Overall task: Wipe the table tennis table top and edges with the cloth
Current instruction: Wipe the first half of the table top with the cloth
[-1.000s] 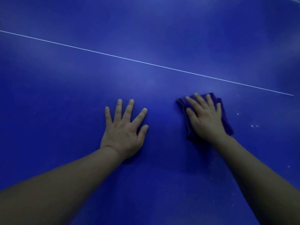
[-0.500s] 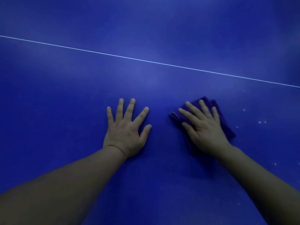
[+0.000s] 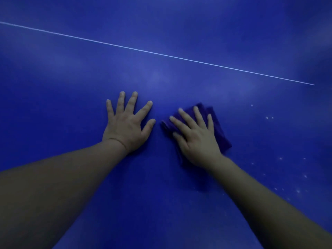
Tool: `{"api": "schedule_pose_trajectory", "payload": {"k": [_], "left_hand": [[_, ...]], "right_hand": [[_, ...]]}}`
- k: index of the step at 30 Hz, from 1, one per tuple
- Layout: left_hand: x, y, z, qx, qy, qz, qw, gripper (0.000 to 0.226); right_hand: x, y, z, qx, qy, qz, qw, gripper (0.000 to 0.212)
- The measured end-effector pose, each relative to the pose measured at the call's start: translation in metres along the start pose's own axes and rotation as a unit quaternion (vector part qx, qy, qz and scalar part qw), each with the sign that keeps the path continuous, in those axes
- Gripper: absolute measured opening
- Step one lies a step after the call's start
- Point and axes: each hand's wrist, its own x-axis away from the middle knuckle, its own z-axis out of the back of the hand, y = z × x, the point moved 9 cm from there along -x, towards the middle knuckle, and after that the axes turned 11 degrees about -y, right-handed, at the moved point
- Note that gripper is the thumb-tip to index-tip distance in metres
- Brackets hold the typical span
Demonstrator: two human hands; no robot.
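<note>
Hands on blue table tennis table top (image 3: pixel 71 97), both flat, palms down, seen from the head view. Left hand (image 3: pixel 126 126) lies bare on the surface, fingers straight and spread wide, thumb angled out to the right, holding nothing. Right hand (image 3: pixel 195 139) presses down on the cloth (image 3: pixel 218 130), fingers straight and slightly spread, pointing far-left; no curl round the fabric, just flat pressure. Cloth is dark purple, folded into a rough rectangle, lying flat on the table under the right palm and fingers. Its far corner pokes out past the fingertips, its right side shows beside the little finger, a strip shows on the left under the index finger and thumb. How many layers it has: cannot tell. The two hands sit side by side, near each other but apart, left thumb tip just left of the cloth's left edge, a narrow gap of bare blue between. Both forearms bare, coming in from the near corners of the frame.

White line (image 3: pixel 161 54) runs across the table beyond the hands, slanting from far left down to the right, well apart from both hands. Small pale specks (image 3: pixel 269 117) scattered on the surface to the right of the cloth, more of them nearer along the right forearm. Lighting dim, soft glare patch on the table just beyond the left hand's fingertips.
</note>
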Motion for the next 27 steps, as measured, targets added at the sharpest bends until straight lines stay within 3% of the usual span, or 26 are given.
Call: {"api": "schedule_pose_trajectory", "payload": {"k": [3,9,11,14,17,19,23,25,27], "left_hand": [[0.003,0.0,-0.001,-0.011,-0.007,0.003,1.0,0.068],[0.01,0.003,-0.002,-0.004,-0.035,0.011,0.999,0.064],[0.026,0.007,-0.007,0.0,-0.035,0.015,0.999,0.063],[0.064,0.017,-0.02,0.01,-0.019,0.003,1.0,0.062],[0.1,0.023,-0.033,0.012,-0.02,0.0,1.0,0.063],[0.119,0.025,-0.042,0.006,-0.034,-0.001,0.999,0.063],[0.155,0.027,-0.056,-0.005,-0.052,-0.006,0.999,0.063],[0.169,0.026,-0.061,-0.01,-0.056,-0.003,0.998,0.061],[0.181,0.027,-0.065,-0.016,-0.059,0.002,0.998,0.061]], "right_hand": [[0.03,0.037,-0.002,-0.012,-0.023,-0.033,0.999,0.055],[-0.032,0.063,0.015,-0.09,-0.008,-0.179,0.98,0.052],[-0.035,0.029,0.008,-0.091,-0.001,-0.156,0.983,0.052],[0.008,-0.027,-0.013,-0.027,0.01,-0.056,0.998,0.052],[0.082,-0.029,-0.033,-0.011,-0.001,0.008,1.0,0.053],[0.112,0.002,-0.038,-0.011,-0.023,-0.008,1.0,0.054],[0.085,0.07,-0.025,-0.076,-0.033,-0.177,0.981,0.052],[0.059,0.058,-0.021,-0.103,-0.02,-0.215,0.971,0.053],[0.049,0.015,-0.025,-0.079,-0.015,-0.166,0.983,0.054]]}}
